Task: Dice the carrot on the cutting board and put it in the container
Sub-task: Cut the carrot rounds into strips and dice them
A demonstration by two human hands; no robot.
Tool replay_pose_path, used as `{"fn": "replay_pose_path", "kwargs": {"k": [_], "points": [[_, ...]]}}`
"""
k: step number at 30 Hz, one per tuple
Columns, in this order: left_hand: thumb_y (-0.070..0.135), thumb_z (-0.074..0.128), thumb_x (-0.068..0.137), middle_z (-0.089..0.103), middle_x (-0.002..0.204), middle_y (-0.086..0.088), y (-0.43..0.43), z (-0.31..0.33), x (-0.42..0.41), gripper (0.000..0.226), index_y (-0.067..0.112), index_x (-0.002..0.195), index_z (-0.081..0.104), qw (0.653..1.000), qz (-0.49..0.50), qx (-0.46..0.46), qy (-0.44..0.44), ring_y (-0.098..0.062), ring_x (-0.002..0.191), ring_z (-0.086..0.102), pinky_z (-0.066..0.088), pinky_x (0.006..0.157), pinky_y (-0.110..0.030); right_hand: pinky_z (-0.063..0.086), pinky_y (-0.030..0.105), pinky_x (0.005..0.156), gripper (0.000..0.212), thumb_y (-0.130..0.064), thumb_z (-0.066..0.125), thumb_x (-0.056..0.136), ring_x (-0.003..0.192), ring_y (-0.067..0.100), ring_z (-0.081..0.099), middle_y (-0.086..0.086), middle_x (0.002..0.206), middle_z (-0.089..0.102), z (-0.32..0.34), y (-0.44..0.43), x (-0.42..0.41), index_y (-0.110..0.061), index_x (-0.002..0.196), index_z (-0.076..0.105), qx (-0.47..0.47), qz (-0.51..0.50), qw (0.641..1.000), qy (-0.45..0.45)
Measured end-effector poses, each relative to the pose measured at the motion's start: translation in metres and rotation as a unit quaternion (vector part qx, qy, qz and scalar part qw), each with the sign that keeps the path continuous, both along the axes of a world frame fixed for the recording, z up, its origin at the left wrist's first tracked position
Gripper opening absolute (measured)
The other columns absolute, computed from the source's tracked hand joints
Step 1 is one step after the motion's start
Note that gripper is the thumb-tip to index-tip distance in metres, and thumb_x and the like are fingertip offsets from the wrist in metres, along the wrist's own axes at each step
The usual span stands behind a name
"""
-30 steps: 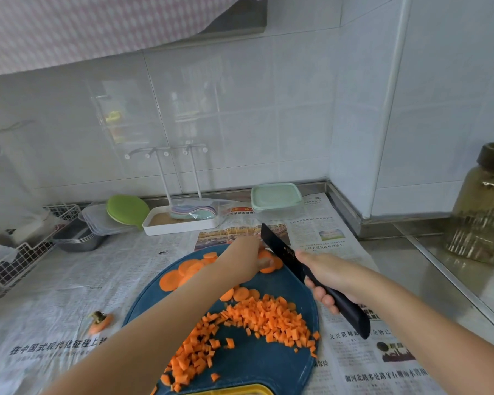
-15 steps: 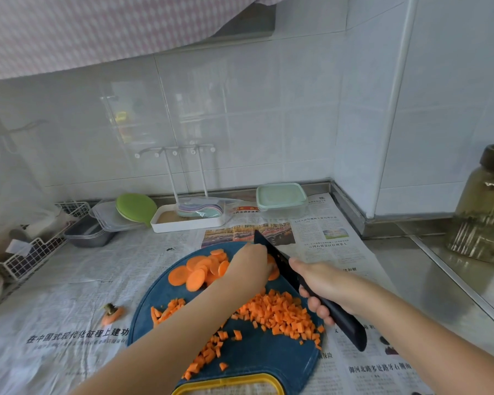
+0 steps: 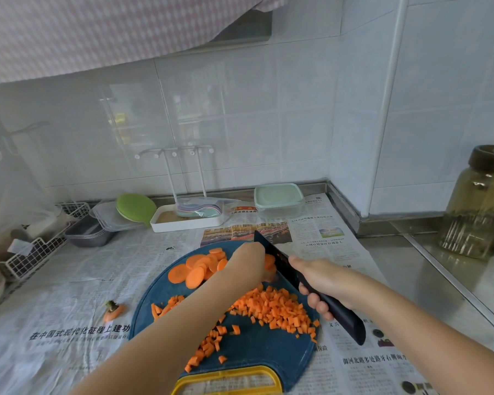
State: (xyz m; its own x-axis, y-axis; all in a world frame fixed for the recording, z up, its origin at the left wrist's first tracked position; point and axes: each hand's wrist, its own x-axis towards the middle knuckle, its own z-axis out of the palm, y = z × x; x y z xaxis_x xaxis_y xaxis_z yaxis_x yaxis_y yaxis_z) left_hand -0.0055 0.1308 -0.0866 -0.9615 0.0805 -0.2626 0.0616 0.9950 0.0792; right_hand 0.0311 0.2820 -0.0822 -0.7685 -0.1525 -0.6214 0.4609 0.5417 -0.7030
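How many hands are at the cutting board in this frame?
2. Left hand over the carrot slices on the cutting board; right hand gripping the knife at its right edge.

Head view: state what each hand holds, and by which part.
The right hand grips the knife by its black handle. The left hand rests on carrot slices beside the blade; its fingers are hidden, grip unclear.
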Motion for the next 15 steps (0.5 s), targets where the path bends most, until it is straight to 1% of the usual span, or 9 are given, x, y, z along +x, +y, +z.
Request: {"fn": "replay_pose_path", "kwargs": {"k": [2, 3, 5, 8, 10, 12, 15], "points": [[0.026, 0.056, 0.093, 0.058, 0.124, -0.012, 0.0, 0.0, -0.006, 0.04, 0.003, 0.127, 0.053, 1.0, 0.018, -0.004, 0.008, -0.025, 0.112, 0.056, 0.045, 0.091, -0.029, 0.035, 0.018, 0.04, 0.059, -0.066, 0.031, 0.097, 0.033, 0.011, 0.037, -0.001, 0.046, 0.043, 0.001, -0.001, 0.0, -0.013, 0.074, 0.047, 0.005, 0.001, 1.0, 0.001], [0.025, 0.056, 0.093, 0.058, 0.124, -0.012, 0.001, 0.0, -0.008, 0.041, 0.004, 0.127, 0.053, 1.0, 0.026, -0.003, 0.007, -0.025, 0.112, 0.056, 0.045, 0.091, -0.029, 0.035, 0.017, 0.04, 0.059, -0.066, 0.031, 0.097, 0.033, 0.011, 0.037, -0.002, 0.045, 0.043, 0.001, -0.002, 0.0, -0.013, 0.075, 0.047, 0.007, 0.002, 1.0, 0.002], [0.029, 0.06, 0.091, 0.058, 0.124, -0.013, 0.004, 0.0, -0.01, 0.045, 0.004, 0.128, 0.052, 0.999, 0.04, 0.008, -0.005, -0.026, 0.112, 0.057, 0.045, 0.091, -0.031, 0.035, 0.017, 0.04, 0.059, -0.066, 0.031, 0.096, 0.033, 0.011, 0.037, -0.002, 0.044, 0.043, 0.001, -0.003, -0.001, -0.013, 0.075, 0.047, 0.014, 0.004, 1.0, 0.004], [0.038, 0.066, 0.086, 0.057, 0.123, -0.012, 0.008, 0.003, -0.01, 0.057, 0.006, 0.131, 0.05, 0.998, 0.045, 0.031, -0.019, -0.028, 0.112, 0.056, 0.047, 0.095, -0.034, 0.035, 0.018, 0.04, 0.06, -0.067, 0.032, 0.096, 0.033, 0.011, 0.037, -0.002, 0.044, 0.043, 0.003, -0.003, -0.004, -0.013, 0.074, 0.047, 0.021, 0.009, 1.0, 0.002], [0.039, 0.066, 0.086, 0.055, 0.127, -0.011, 0.009, 0.004, -0.012, 0.061, 0.007, 0.135, 0.046, 0.998, 0.044, 0.012, -0.033, -0.028, 0.115, 0.054, 0.046, 0.098, -0.036, 0.035, 0.018, 0.04, 0.059, -0.067, 0.033, 0.096, 0.032, 0.011, 0.037, -0.002, 0.044, 0.043, 0.004, -0.002, -0.005, -0.013, 0.074, 0.047, 0.024, 0.009, 1.0, -0.001], [0.039, 0.065, 0.086, 0.053, 0.13, -0.01, 0.009, 0.004, -0.016, 0.065, 0.009, 0.14, 0.042, 0.999, 0.044, -0.007, -0.025, -0.028, 0.117, 0.053, 0.044, 0.094, -0.035, 0.034, 0.018, 0.039, 0.059, -0.066, 0.034, 0.096, 0.032, 0.011, 0.037, -0.002, 0.043, 0.043, 0.004, -0.002, -0.006, -0.013, 0.074, 0.047, 0.027, 0.008, 1.0, -0.003], [0.038, 0.067, 0.085, 0.054, 0.13, -0.01, 0.008, 0.003, -0.019, 0.065, 0.01, 0.139, 0.044, 0.999, 0.043, -0.002, -0.004, -0.028, 0.116, 0.053, 0.045, 0.091, -0.034, 0.035, 0.018, 0.04, 0.059, -0.066, 0.034, 0.095, 0.032, 0.012, 0.038, -0.002, 0.043, 0.044, 0.003, -0.005, -0.007, -0.013, 0.075, 0.048, 0.034, 0.008, 0.999, 0.0]]}}
